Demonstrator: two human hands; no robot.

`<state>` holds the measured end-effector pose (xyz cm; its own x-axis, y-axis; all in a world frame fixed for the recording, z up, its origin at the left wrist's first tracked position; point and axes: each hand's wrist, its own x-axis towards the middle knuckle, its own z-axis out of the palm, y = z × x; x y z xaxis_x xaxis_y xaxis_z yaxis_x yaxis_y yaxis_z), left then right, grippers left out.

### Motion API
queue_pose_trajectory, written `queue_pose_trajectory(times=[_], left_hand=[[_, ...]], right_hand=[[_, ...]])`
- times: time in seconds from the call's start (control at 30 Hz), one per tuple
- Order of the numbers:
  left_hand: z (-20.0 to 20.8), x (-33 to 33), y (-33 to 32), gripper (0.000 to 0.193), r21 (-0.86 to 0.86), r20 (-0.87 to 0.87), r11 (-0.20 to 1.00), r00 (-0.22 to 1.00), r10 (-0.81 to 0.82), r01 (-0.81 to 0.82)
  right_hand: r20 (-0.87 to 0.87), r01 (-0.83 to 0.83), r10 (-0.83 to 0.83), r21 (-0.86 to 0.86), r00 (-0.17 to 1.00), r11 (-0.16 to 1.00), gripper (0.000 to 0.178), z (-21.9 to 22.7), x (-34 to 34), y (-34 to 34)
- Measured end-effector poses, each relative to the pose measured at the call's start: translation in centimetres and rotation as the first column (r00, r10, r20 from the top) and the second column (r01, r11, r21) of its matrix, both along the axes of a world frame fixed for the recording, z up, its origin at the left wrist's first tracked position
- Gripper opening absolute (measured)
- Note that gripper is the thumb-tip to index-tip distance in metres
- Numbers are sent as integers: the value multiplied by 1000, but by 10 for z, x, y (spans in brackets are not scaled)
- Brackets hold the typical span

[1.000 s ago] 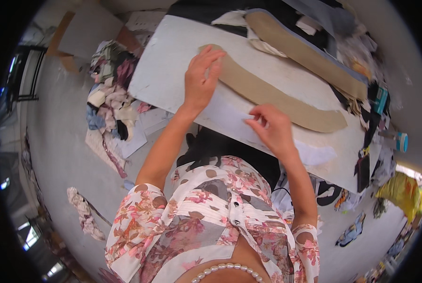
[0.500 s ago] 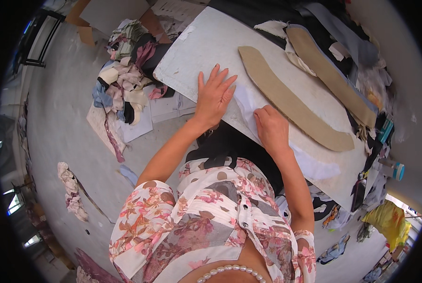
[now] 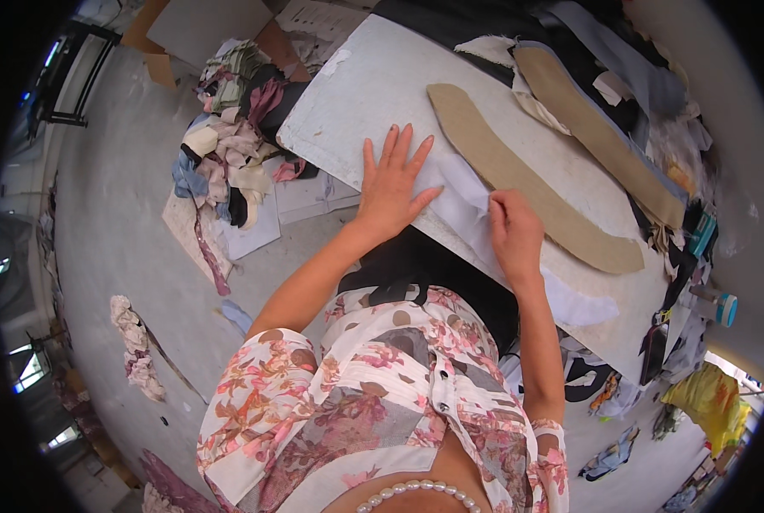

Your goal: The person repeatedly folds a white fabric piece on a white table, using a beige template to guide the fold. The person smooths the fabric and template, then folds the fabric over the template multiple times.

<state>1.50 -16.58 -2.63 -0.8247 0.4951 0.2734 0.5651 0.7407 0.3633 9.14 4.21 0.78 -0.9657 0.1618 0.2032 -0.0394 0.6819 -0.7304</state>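
Note:
A thin white curved strip of fabric (image 3: 580, 299) lies along the table's near edge, partly covered by my right hand. My left hand (image 3: 395, 190) rests flat with fingers spread, its thumb side on the left end of the strip. My right hand (image 3: 516, 235) is closed, thumb and fingers pinching the strip's upper edge around its middle. Just beyond it lies a tan curved fabric piece (image 3: 531, 184), apart from my left hand and close to my right fingertips.
The pale tabletop (image 3: 361, 107) slants across the view. Another tan strip (image 3: 600, 132) lies on dark cloth at the far right. Fabric scraps (image 3: 228, 145) are heaped left of the table. A blue-lidded jar (image 3: 724, 309) and a yellow bag (image 3: 705, 402) are at the right.
My right hand has moved right and slightly nearer, drawing the pinched edge of the white strip along. My left hand has shifted slightly right, its fingers and thumb spreading wider.

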Motion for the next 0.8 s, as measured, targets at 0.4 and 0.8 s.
queue_pose_trajectory(times=[0.4,0.8], left_hand=[[35,21,-2,46,419,341,904,937,-73,-82],[87,18,60,24,819,541,503,662,-519,-275]], right_hand=[[-460,110,-70,59,885,992,13,33,21,38],[-338,-282,128,-463,933,840,70,53,2,32]])
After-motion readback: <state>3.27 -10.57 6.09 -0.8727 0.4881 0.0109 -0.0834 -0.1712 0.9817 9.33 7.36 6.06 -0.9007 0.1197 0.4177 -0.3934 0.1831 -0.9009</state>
